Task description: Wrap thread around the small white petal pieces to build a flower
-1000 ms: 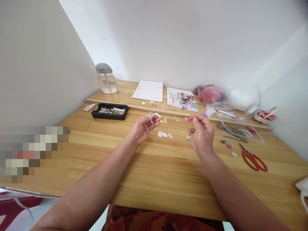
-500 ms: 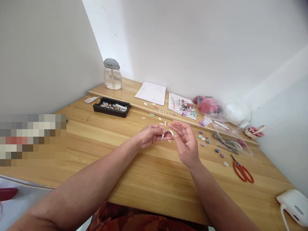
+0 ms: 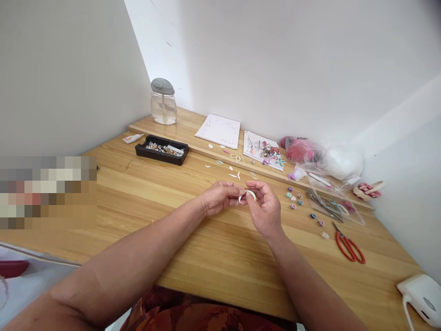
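Observation:
Above the middle of the wooden table, my left hand (image 3: pixel 223 196) and my right hand (image 3: pixel 266 209) meet at the fingertips. Between them is a small curved, pale green and white petal-shaped piece (image 3: pixel 252 196). Both hands are closed, thumb against fingers, at its upper left end. A thin white curved strip (image 3: pixel 240 200) hangs beneath the left fingertips; whether it joins the green piece, I cannot tell. Just beyond the hands lie slim white petal-shaped pieces (image 3: pixel 238 175) and a green-edged oval piece (image 3: pixel 219 162).
A black tray of beads (image 3: pixel 161 151) stands at left, a jar (image 3: pixel 163 103) behind it. Papers (image 3: pixel 218 130) lie on the back ledge. At right are several thread bobbins (image 3: pixel 320 223), red-handled scissors (image 3: pixel 349 246), a clear box of tools (image 3: pixel 330 204) and a white device (image 3: pixel 418 299).
My right fingers have curled in and closed toward my left fingertips around the curved piece. The view has shifted slightly.

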`<state>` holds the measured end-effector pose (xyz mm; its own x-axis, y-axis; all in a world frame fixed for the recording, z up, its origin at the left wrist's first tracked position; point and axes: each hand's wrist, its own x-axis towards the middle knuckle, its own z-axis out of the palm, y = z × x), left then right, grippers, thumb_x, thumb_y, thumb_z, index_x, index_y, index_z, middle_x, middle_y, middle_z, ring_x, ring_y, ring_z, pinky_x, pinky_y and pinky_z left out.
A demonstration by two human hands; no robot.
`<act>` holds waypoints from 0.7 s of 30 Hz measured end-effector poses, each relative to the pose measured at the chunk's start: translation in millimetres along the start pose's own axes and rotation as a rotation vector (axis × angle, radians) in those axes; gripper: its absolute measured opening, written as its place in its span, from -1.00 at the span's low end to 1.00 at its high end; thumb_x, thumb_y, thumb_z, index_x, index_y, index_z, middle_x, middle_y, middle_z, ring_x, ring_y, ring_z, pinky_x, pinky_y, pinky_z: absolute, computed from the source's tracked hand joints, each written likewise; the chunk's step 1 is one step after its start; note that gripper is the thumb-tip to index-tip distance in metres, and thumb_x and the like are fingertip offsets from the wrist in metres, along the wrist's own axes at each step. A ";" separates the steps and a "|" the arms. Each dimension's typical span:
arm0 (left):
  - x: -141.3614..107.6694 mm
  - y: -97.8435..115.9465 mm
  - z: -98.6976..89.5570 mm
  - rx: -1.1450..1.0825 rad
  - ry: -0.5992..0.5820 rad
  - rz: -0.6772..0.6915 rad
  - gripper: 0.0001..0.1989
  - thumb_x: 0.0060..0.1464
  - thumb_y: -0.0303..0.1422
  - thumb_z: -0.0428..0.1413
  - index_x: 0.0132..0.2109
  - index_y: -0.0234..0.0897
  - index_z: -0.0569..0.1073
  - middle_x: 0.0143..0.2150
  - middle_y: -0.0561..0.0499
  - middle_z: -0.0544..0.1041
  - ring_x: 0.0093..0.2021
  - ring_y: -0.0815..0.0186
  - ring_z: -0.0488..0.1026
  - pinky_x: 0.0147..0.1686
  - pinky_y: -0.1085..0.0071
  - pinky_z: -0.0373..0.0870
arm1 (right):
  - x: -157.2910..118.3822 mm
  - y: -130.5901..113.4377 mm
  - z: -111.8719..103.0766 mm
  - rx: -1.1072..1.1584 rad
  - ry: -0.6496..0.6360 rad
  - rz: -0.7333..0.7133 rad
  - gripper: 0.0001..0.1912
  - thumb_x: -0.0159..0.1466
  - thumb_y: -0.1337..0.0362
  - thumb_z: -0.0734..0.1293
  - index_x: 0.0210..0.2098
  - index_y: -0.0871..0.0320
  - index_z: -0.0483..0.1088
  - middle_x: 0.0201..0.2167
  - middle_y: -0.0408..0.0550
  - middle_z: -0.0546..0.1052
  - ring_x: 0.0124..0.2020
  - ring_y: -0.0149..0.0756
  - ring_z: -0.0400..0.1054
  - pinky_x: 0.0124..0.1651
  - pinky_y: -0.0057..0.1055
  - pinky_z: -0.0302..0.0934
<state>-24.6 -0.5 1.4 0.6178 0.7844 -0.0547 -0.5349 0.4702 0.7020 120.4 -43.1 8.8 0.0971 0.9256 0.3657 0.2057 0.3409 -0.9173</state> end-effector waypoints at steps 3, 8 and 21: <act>-0.5 -1.5 -0.1 -0.006 0.015 0.002 -0.85 -0.18 -0.46 0.35 -0.42 -0.46 0.56 -0.39 -0.07 0.57 -0.29 0.33 0.50 -0.06 0.31 0.43 | -1.0 0.8 -0.3 -0.023 0.012 0.003 -0.80 0.21 0.23 0.37 -0.17 0.12 0.40 -0.22 -0.01 0.52 -0.27 -0.27 0.48 -0.31 -0.34 0.46; -0.4 -3.6 -0.3 0.005 0.030 0.010 -0.86 -0.15 -0.45 0.33 -0.40 -0.46 0.58 -0.40 -0.06 0.55 -0.30 0.35 0.48 -0.09 0.33 0.42 | -4.0 -2.3 1.3 -0.028 -0.002 0.017 -0.84 0.23 0.22 0.36 -0.21 0.14 0.44 -0.35 -0.06 0.55 -0.38 -0.33 0.46 -0.29 -0.34 0.43; 3.2 -4.6 -2.7 0.294 0.188 0.143 -0.80 -0.15 -0.29 0.34 -0.38 -0.32 0.59 -0.38 0.00 0.56 -0.34 0.40 0.41 -0.22 0.44 0.26 | -6.0 -1.1 2.1 0.078 0.022 0.121 -0.84 0.18 0.33 0.36 -0.21 0.13 0.42 -0.53 -0.20 0.48 -0.46 -0.41 0.35 -0.34 -0.44 0.23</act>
<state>-21.8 1.0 -3.9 0.4177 0.9071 -0.0514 -0.4030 0.2357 0.8843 117.6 -48.7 7.2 0.1379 0.9572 0.2544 0.1147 0.2397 -0.9640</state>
